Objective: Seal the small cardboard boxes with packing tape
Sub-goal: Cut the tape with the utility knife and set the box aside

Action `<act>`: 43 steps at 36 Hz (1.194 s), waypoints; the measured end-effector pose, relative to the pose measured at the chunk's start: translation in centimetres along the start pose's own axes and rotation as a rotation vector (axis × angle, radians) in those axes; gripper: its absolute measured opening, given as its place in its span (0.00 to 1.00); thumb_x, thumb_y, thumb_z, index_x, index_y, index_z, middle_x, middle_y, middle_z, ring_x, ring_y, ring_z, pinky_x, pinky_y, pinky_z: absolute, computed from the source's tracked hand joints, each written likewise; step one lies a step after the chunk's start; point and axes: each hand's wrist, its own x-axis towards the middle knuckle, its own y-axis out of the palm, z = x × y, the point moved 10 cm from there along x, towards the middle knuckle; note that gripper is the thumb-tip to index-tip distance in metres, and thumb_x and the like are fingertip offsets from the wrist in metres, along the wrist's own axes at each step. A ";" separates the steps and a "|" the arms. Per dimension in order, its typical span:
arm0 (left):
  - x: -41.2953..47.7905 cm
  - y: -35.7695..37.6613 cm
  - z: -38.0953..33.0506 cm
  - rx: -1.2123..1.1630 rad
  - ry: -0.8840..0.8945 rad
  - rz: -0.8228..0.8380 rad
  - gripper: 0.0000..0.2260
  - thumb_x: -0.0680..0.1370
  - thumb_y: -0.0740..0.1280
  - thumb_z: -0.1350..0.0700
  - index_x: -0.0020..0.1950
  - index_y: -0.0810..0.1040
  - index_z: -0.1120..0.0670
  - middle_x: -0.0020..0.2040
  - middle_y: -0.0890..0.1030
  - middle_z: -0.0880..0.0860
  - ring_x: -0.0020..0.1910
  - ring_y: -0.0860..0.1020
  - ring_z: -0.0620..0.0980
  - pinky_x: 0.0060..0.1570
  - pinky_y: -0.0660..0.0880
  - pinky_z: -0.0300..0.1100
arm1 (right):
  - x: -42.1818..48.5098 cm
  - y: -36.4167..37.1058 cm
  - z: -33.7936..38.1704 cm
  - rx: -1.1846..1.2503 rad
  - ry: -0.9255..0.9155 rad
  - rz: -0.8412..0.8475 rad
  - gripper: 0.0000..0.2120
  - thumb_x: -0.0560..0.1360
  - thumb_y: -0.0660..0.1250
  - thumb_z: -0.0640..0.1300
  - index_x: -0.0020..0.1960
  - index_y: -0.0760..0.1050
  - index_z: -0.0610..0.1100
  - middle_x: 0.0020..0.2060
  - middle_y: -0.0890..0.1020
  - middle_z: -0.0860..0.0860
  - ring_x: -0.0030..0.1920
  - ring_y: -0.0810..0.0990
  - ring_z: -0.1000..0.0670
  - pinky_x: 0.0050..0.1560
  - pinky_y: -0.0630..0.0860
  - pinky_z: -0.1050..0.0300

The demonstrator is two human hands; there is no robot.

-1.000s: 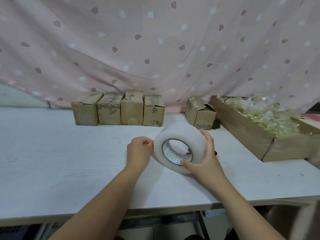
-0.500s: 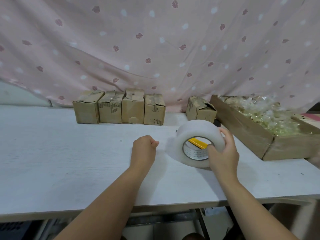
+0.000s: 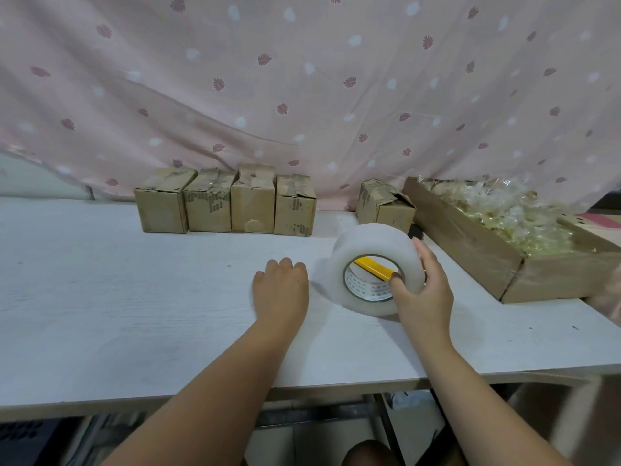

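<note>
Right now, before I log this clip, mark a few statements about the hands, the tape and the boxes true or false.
1. The right hand grips the tape roll, thumb in its core. True.
2. The left hand holds a small box. False: it rests on the table beside the roll and holds no box.
3. The four small boxes stand side by side in a row at the back. True.
4. The fifth box is stacked on top of that row. False: it stands apart on the table, next to the large tray.
</note>
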 end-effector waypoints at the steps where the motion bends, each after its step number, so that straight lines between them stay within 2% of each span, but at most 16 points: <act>1: 0.1 0.0 0.2 -0.005 -0.019 0.008 0.05 0.80 0.57 0.59 0.44 0.66 0.53 0.41 0.65 0.49 0.43 0.64 0.51 0.40 0.59 0.43 | 0.0 0.0 -0.1 -0.003 0.002 0.000 0.31 0.73 0.68 0.36 0.72 0.67 0.54 0.56 0.73 0.59 0.55 0.71 0.59 0.56 0.66 0.63; 4: 0.1 0.3 0.9 -0.036 -0.071 0.039 0.08 0.82 0.57 0.51 0.58 0.70 0.52 0.49 0.73 0.50 0.48 0.70 0.52 0.43 0.61 0.44 | 0.0 -0.1 -0.2 -0.015 0.003 -0.002 0.30 0.74 0.68 0.37 0.72 0.67 0.54 0.56 0.73 0.58 0.54 0.71 0.59 0.55 0.66 0.63; 6: -0.1 0.5 1.8 -0.074 -0.140 0.063 0.17 0.82 0.57 0.49 0.69 0.62 0.51 0.56 0.74 0.52 0.54 0.72 0.53 0.48 0.63 0.45 | 0.0 -0.1 -0.2 -0.018 0.001 -0.003 0.30 0.74 0.68 0.38 0.73 0.67 0.54 0.55 0.73 0.58 0.54 0.71 0.58 0.55 0.66 0.63; 8: -0.1 0.5 2.4 -0.128 -0.188 0.054 0.21 0.80 0.58 0.56 0.73 0.58 0.50 0.57 0.73 0.53 0.55 0.71 0.53 0.48 0.64 0.45 | 0.0 -0.1 -0.3 -0.016 -0.004 -0.001 0.30 0.74 0.68 0.38 0.73 0.67 0.54 0.56 0.73 0.57 0.54 0.72 0.58 0.55 0.66 0.62; 11: -0.1 -0.3 2.7 -0.319 -0.175 -0.021 0.25 0.76 0.56 0.67 0.72 0.63 0.52 0.62 0.72 0.54 0.59 0.70 0.54 0.52 0.67 0.44 | 0.1 0.0 -0.4 -0.023 -0.011 -0.002 0.29 0.74 0.68 0.39 0.72 0.67 0.54 0.57 0.74 0.56 0.55 0.72 0.56 0.56 0.67 0.60; 13: -0.2 -0.1 2.4 -0.505 -0.122 0.021 0.26 0.76 0.54 0.70 0.73 0.65 0.52 0.68 0.71 0.52 0.65 0.69 0.52 0.59 0.68 0.44 | 0.2 0.1 -0.5 -0.026 -0.014 -0.002 0.29 0.74 0.68 0.39 0.72 0.67 0.54 0.57 0.74 0.57 0.56 0.73 0.55 0.56 0.68 0.60; 16: -1.1 1.0 0.5 -0.484 0.050 0.230 0.21 0.83 0.53 0.56 0.78 0.58 0.51 0.76 0.63 0.51 0.74 0.61 0.51 0.70 0.61 0.46 | 0.2 0.1 -0.6 -0.027 -0.012 -0.006 0.29 0.74 0.68 0.39 0.72 0.67 0.53 0.58 0.74 0.56 0.58 0.73 0.54 0.57 0.68 0.59; 19: -2.5 3.3 -1.0 -0.155 0.250 0.441 0.34 0.80 0.46 0.36 0.79 0.47 0.55 0.80 0.49 0.53 0.78 0.47 0.52 0.75 0.50 0.50 | 0.2 0.1 -0.6 -0.033 -0.015 -0.001 0.29 0.74 0.68 0.38 0.72 0.67 0.53 0.60 0.75 0.55 0.59 0.73 0.53 0.57 0.68 0.59; 21: -2.8 4.1 -1.1 -0.073 0.262 0.487 0.40 0.76 0.43 0.30 0.79 0.42 0.55 0.80 0.42 0.52 0.78 0.40 0.50 0.76 0.43 0.51 | 0.2 0.3 -0.7 -0.030 -0.009 0.011 0.30 0.74 0.68 0.38 0.73 0.66 0.54 0.60 0.74 0.55 0.59 0.74 0.52 0.58 0.70 0.57; 25: -2.6 4.3 0.0 -0.039 0.139 0.462 0.45 0.73 0.43 0.26 0.79 0.40 0.56 0.79 0.38 0.53 0.77 0.35 0.52 0.76 0.41 0.53 | 0.2 0.4 -0.9 0.006 0.016 0.037 0.28 0.74 0.68 0.40 0.69 0.65 0.57 0.59 0.76 0.55 0.57 0.76 0.50 0.56 0.74 0.52; 29: -2.9 3.8 0.6 -0.008 0.064 0.436 0.45 0.72 0.42 0.26 0.79 0.42 0.55 0.79 0.38 0.54 0.77 0.34 0.54 0.75 0.41 0.56 | 0.1 0.6 -0.8 0.047 0.042 0.069 0.24 0.74 0.69 0.42 0.64 0.65 0.60 0.50 0.77 0.54 0.50 0.78 0.50 0.45 0.74 0.56; 32: -2.8 3.6 0.5 -0.007 0.071 0.422 0.45 0.73 0.42 0.26 0.80 0.43 0.55 0.79 0.37 0.52 0.77 0.35 0.55 0.74 0.42 0.57 | -0.1 0.8 -0.6 0.121 0.071 0.105 0.25 0.72 0.71 0.55 0.65 0.65 0.59 0.48 0.77 0.55 0.48 0.79 0.55 0.42 0.73 0.61; 34: -2.7 3.5 0.5 -0.018 0.073 0.422 0.46 0.72 0.42 0.25 0.80 0.43 0.56 0.79 0.37 0.51 0.77 0.34 0.55 0.74 0.42 0.58 | -0.4 1.0 -0.2 0.164 0.064 0.132 0.28 0.66 0.66 0.67 0.63 0.64 0.63 0.50 0.76 0.58 0.47 0.78 0.61 0.41 0.72 0.66; 37: -2.5 3.1 0.5 -0.079 0.075 0.382 0.45 0.74 0.44 0.27 0.79 0.43 0.56 0.79 0.37 0.50 0.77 0.36 0.54 0.74 0.43 0.58 | -0.7 1.4 -0.1 0.186 0.031 0.165 0.30 0.65 0.59 0.72 0.65 0.63 0.62 0.55 0.75 0.61 0.53 0.76 0.63 0.47 0.73 0.66; 41: -2.1 1.1 -0.2 -0.413 0.123 0.265 0.35 0.79 0.52 0.35 0.80 0.48 0.52 0.80 0.48 0.49 0.78 0.48 0.50 0.75 0.50 0.52 | -0.8 1.0 -0.2 0.263 0.035 0.141 0.32 0.69 0.52 0.71 0.66 0.67 0.55 0.54 0.75 0.64 0.51 0.74 0.71 0.47 0.70 0.74; 43: -2.2 0.1 -0.2 -0.650 0.118 0.240 0.30 0.80 0.56 0.41 0.79 0.53 0.49 0.78 0.57 0.47 0.77 0.55 0.48 0.74 0.55 0.48 | -0.4 0.4 -0.4 0.284 0.061 0.087 0.27 0.73 0.51 0.68 0.61 0.71 0.52 0.50 0.77 0.61 0.47 0.75 0.69 0.45 0.71 0.74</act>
